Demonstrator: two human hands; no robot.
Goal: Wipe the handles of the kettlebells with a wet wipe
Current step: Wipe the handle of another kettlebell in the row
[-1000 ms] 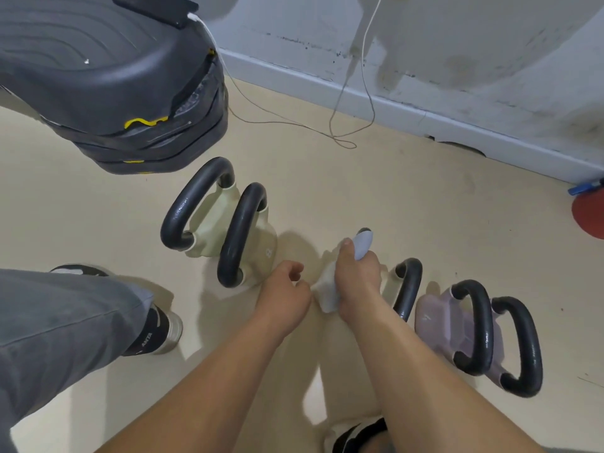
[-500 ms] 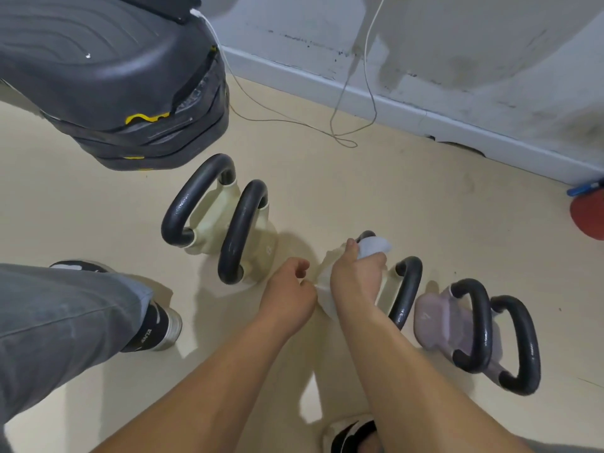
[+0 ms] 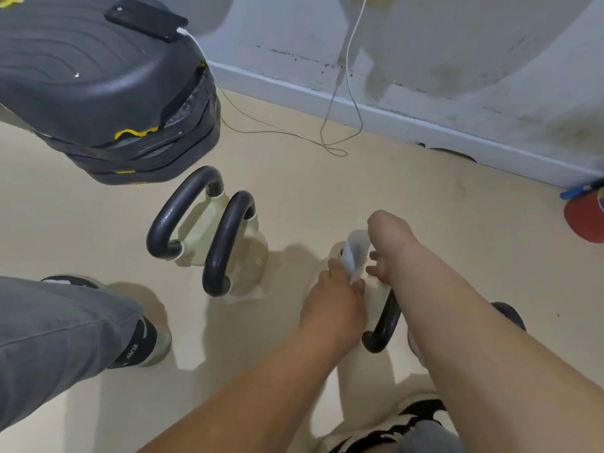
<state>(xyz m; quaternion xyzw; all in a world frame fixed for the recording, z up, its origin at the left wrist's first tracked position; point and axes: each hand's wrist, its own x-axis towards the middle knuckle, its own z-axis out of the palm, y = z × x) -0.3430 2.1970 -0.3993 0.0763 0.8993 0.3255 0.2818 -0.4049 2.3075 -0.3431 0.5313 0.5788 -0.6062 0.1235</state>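
Observation:
A white wet wipe [image 3: 356,251] is draped over the top of a black kettlebell handle [image 3: 385,325] on a cream kettlebell at centre right. My right hand [image 3: 390,243] curls over the wipe from the far side. My left hand [image 3: 333,295] pinches the wipe's lower end against the kettlebell's cream body. Two more cream kettlebells [image 3: 196,237] stand to the left, with black handles [image 3: 176,217] that neither hand touches. Behind my right forearm only a bit of another black handle [image 3: 510,317] shows.
A stack of black step platforms [image 3: 98,93] with a phone [image 3: 147,19] on top sits at upper left, and its white cable [image 3: 330,132] trails over the floor to the wall. My grey trouser leg and shoe [image 3: 143,344] are at left. A red object [image 3: 585,220] lies at the right edge.
My right hand has moved with the wipe farther over the top of the handle, and my left hand has followed to the wipe's lower end. My right forearm now covers the purplish kettlebells.

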